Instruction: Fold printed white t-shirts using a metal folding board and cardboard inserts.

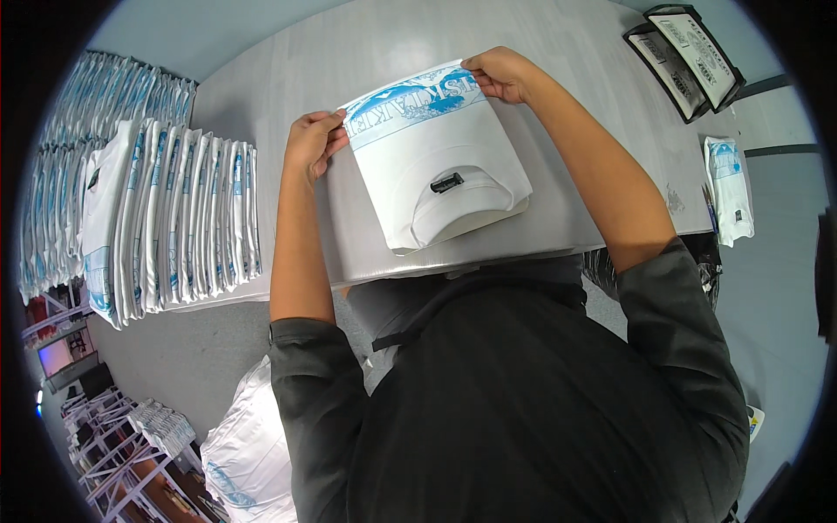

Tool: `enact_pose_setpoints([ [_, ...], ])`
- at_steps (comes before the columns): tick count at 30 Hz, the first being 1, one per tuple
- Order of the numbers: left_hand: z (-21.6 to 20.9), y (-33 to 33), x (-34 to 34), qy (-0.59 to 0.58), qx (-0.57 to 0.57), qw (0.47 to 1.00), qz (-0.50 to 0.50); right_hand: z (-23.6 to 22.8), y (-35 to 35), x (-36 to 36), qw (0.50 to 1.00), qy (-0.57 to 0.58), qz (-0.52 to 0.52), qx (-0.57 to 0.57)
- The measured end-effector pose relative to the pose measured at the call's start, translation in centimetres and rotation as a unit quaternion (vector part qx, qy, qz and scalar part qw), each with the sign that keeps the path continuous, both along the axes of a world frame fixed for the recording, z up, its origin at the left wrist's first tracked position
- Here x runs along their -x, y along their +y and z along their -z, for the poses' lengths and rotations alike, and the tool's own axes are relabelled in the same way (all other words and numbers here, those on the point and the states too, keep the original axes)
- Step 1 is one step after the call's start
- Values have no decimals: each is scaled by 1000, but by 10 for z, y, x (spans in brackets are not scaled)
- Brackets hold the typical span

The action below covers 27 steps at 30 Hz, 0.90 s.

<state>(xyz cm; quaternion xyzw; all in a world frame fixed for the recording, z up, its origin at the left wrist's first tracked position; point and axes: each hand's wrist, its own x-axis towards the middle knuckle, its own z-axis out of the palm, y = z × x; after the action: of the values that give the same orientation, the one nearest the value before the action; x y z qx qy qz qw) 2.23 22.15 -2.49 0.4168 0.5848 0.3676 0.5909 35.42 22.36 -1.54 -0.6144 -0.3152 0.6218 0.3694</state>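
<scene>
A white T-shirt, folded into a neat rectangle, lies on the table in front of me. Its collar, with a small black label, faces my body. Blue printing runs across the far end, upside down to me. My left hand pinches the far left corner between thumb and fingers. At the far right corner my right hand grips the edge, thumb on top. Some fingertips of both hands are hidden under the fabric.
Rows of folded white shirts stand packed on the table's left. A black document tray holding papers is at the back right. Another folded shirt lies beyond the right edge. White shirts are heaped low on the left, near shelving.
</scene>
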Motion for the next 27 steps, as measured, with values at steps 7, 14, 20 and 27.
enact_pose_setpoints([
  [7, -20, -47, 4, 145, -104, 984, 6, -21, -27, -15, 941, -294, -98, -133],
  [14, -24, -195, 14, 67, 55, 990, 113, -33, -196, -47, 969, -187, -161, 4],
  [20, -26, -217, -4, 18, 117, 991, 70, -31, -226, -23, 988, -94, -103, 61],
  [27, -18, -230, -48, -27, 123, 975, 184, -9, -201, -64, 997, -77, -22, 3],
])
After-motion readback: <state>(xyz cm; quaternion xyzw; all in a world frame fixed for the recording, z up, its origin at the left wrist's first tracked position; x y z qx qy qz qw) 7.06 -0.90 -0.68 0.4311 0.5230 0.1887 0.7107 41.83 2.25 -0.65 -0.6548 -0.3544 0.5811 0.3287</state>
